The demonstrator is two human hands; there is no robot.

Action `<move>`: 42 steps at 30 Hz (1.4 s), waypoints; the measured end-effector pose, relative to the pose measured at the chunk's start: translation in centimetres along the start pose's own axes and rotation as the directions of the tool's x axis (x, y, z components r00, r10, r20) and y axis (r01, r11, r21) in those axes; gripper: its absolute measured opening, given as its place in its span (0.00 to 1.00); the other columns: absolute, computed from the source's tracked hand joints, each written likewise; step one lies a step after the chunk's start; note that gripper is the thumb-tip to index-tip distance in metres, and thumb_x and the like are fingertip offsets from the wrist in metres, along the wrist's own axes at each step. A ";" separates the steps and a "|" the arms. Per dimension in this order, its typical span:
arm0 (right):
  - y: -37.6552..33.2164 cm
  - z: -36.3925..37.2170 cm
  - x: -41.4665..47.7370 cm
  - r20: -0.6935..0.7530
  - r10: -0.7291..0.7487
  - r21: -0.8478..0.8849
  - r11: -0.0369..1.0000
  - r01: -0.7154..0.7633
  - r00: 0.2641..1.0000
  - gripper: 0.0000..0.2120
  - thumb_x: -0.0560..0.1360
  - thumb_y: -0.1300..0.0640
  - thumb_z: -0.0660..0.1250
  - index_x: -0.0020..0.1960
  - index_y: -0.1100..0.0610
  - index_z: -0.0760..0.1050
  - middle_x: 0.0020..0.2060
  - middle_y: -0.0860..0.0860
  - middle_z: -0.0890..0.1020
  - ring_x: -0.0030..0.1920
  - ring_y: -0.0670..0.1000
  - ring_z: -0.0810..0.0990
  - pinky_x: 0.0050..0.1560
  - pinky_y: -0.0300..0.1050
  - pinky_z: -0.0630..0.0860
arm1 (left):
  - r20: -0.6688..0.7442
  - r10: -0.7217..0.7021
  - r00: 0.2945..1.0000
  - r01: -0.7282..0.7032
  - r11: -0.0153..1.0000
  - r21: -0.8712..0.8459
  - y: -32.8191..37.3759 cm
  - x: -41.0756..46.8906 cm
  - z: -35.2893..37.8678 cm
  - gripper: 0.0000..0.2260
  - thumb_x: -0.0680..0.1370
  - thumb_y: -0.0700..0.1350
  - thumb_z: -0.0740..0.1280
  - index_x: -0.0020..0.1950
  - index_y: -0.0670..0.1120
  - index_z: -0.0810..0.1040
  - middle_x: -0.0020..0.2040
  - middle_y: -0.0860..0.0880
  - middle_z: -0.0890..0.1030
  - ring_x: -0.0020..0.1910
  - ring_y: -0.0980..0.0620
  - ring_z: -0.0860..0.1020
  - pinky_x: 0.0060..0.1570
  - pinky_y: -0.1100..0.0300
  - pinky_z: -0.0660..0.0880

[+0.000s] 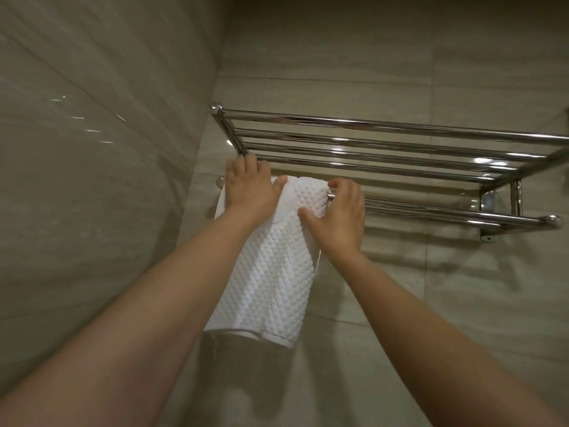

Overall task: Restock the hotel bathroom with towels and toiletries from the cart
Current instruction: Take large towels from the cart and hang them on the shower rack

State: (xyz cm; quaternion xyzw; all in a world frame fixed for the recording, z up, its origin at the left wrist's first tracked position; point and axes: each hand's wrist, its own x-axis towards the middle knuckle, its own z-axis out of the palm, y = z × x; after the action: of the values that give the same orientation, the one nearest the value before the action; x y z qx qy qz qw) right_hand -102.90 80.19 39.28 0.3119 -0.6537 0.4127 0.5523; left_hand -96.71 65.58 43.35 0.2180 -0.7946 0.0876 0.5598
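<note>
Towel (271, 272) hangs draped over lower rack rail (431, 213).

The towel (277, 272) is hung over the left end of the lower bar (431, 214), beneath the rack shelf (369, 122). The left hand (251, 192) is laid on its upper left part, and its upper right edge is gripped by the right hand (338, 217).

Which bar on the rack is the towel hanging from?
The low rail, at its left end: the white towel drapes over it. The shelf bars above it are bare.
</note>
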 end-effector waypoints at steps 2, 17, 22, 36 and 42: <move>-0.4 0.1 -0.9 0.008 0.105 0.075 0.992 -0.106 0.994 0.29 0.67 0.47 0.75 0.62 0.53 0.65 0.58 0.48 0.73 0.60 0.49 0.71 0.61 0.47 0.71 | -0.030 0.021 0.999 -0.021 1.000 -0.003 0.4 -0.6 -0.7 0.23 0.83 0.57 0.51 0.67 0.43 0.70 0.64 0.42 0.70 0.64 0.42 0.67 0.63 0.48 0.64; -0.4 -1.9 -0.1 0.714 0.213 0.476 0.551 -0.686 0.666 0.22 0.70 0.66 0.71 0.62 0.53 0.72 0.54 0.53 0.83 0.52 0.55 0.83 0.52 0.54 0.82 | 0.131 0.167 0.977 -0.145 0.975 -0.167 -1.1 -3.0 -1.4 0.26 0.82 0.60 0.46 0.79 0.54 0.54 0.77 0.46 0.60 0.76 0.45 0.57 0.73 0.49 0.56; -0.6 -1.9 -1.5 0.675 0.195 0.461 0.641 -0.613 0.711 0.16 0.72 0.71 0.68 0.55 0.57 0.74 0.51 0.53 0.81 0.49 0.52 0.81 0.46 0.46 0.82 | 0.175 0.170 0.970 -0.158 0.984 -0.083 -1.4 -2.1 -0.1 0.28 0.82 0.60 0.50 0.80 0.54 0.47 0.80 0.46 0.54 0.79 0.45 0.46 0.76 0.46 0.46; -0.7 -3.4 -1.7 0.580 0.382 0.311 0.712 -0.629 0.719 0.11 0.69 0.58 0.70 0.51 0.56 0.80 0.46 0.50 0.84 0.48 0.52 0.83 0.52 0.57 0.82 | 0.338 0.069 0.939 -0.001 0.980 -0.197 0.6 -4.1 -2.7 0.32 0.81 0.55 0.58 0.80 0.53 0.45 0.80 0.46 0.44 0.79 0.45 0.44 0.74 0.46 0.55; -1.4 -5.4 -1.5 0.597 0.376 0.283 0.727 -0.625 0.708 0.17 0.72 0.59 0.68 0.60 0.57 0.78 0.51 0.52 0.82 0.51 0.54 0.82 0.52 0.55 0.82 | 0.324 0.071 0.943 0.017 0.965 -0.262 0.8 -5.9 -5.2 0.26 0.82 0.51 0.58 0.79 0.50 0.55 0.79 0.46 0.56 0.77 0.46 0.57 0.70 0.46 0.63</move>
State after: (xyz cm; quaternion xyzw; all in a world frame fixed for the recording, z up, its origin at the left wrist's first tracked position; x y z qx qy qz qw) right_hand -98.86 84.19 38.31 0.3345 -0.7149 0.5995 0.1330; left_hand -91.03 69.75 39.77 0.1428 -0.8847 -0.0481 0.4410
